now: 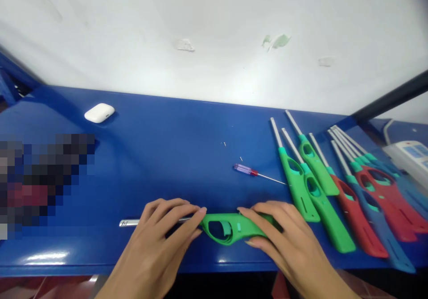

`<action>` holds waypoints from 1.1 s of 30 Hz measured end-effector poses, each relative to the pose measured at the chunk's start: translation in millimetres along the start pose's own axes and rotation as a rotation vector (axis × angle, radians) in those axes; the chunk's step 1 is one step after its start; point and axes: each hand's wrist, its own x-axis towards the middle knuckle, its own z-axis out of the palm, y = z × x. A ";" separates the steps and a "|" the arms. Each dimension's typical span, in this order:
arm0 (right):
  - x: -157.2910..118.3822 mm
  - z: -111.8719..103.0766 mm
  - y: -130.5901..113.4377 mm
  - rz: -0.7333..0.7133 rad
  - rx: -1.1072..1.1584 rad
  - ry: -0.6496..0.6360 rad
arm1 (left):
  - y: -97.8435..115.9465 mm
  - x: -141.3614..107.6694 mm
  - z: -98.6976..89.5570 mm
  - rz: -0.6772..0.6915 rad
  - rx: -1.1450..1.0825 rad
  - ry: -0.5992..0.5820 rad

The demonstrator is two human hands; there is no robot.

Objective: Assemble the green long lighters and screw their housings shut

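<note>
A green long-necked gas lighter (237, 227) lies sideways near the table's front edge, its metal tube pointing left. My left hand (160, 232) is closed around the end of the body where the tube begins, and covers part of the tube. The handle end is gripped by my right hand (284, 232), thumb below and fingers above, hiding the rest of the handle. Just beyond, a screwdriver (245, 169) with a clear purple and red handle rests with its tip towards the right. Tiny screws (241, 159) lie behind it.
Several more lighters in green (297, 183), red (356, 216) and blue (379, 227) lie side by side on the right. A white earbud case (99, 113) sits at the back left of the blue table (167, 147). A white device (409, 156) stands at the far right.
</note>
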 end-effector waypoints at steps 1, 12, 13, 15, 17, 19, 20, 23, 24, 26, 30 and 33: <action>0.4 -0.3 -0.4 -0.005 -0.005 -0.002 | -1.3 -0.8 1.2 0.015 -0.012 -0.005; 1.4 1.1 -8.0 0.084 0.037 -0.019 | -0.5 0.7 4.3 -0.032 -0.070 0.064; 1.0 1.7 -8.3 0.093 0.046 -0.018 | -1.1 0.5 5.8 -0.027 -0.060 0.069; 0.8 2.8 -8.8 0.106 0.051 -0.016 | -2.5 -1.2 9.1 -0.015 -0.021 0.075; 1.5 3.6 -9.3 0.112 0.042 -0.017 | -2.9 -3.6 11.9 0.001 0.024 0.074; 2.8 4.0 -9.7 0.110 0.028 -0.010 | -1.9 -5.2 13.9 0.022 0.055 0.070; 3.5 4.0 -10.1 0.108 0.020 -0.002 | -0.9 -5.2 14.7 0.031 0.068 0.070; 5.2 3.9 -11.8 0.093 -0.012 0.013 | 2.3 -1.9 15.5 0.057 0.094 0.098; 5.6 4.0 -12.6 0.087 -0.020 0.019 | 2.9 -0.4 14.9 0.063 0.093 0.112; 5.5 4.7 -14.4 0.077 -0.032 0.039 | 2.4 1.3 11.5 0.071 0.085 0.098; 2.3 7.5 -16.7 0.062 -0.054 0.063 | -8.0 -9.0 -1.8 -0.074 0.156 0.041; -1.5 9.0 -16.3 0.050 -0.067 0.007 | -19.3 -23.1 -10.1 -0.165 0.208 0.089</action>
